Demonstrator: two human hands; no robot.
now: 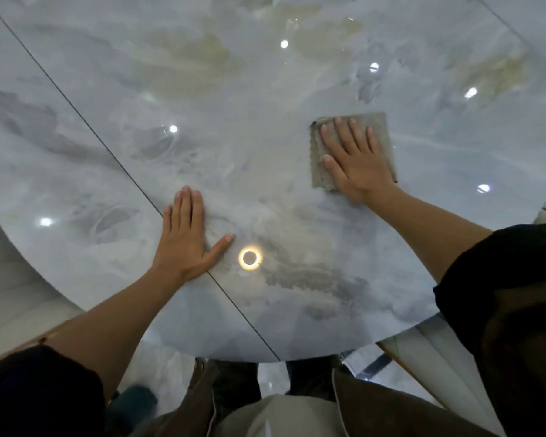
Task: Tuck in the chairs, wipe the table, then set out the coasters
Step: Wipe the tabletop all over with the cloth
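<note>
1. Head view, the only one. Round glossy marble-look table (265,159) fills the frame, with a thin dark seam (76,111) running diagonally across it.
2. Right hand (356,162) lies flat on a grey cloth (383,124). Its fingers are straight and slightly spread, the thumb is out to the side, and the palm presses down. It is not pinching or bunching the cloth.
3. The cloth is folded into a rough square and lies flat on the tabletop, right of centre and well in from the near edge.
4. Left hand (183,238) lies flat on the bare table across the seam. Its four fingers are pressed together and the thumb is angled out toward a ring-shaped light reflection (250,258). It holds nothing and looks like a brace.
5. No coasters in view. I cannot tell for sure whether any chairs show; the pale shapes past the table edge at lower right are unclear.
6. Judgement: this is the wiping step, and coasters are not yet out.
7. To do it well: keep the palm flat so the whole cloth stays in contact. Sweep in overlapping passes from the far side toward the near edge, and run along the seam, where dirt may lodge.
8. Move the bracing hand before wiping its patch, or a print stays on the gloss.
9. Risk: the cloth may slip from under the flat fingers on this slick surface, so keep steady downward pressure.
</note>
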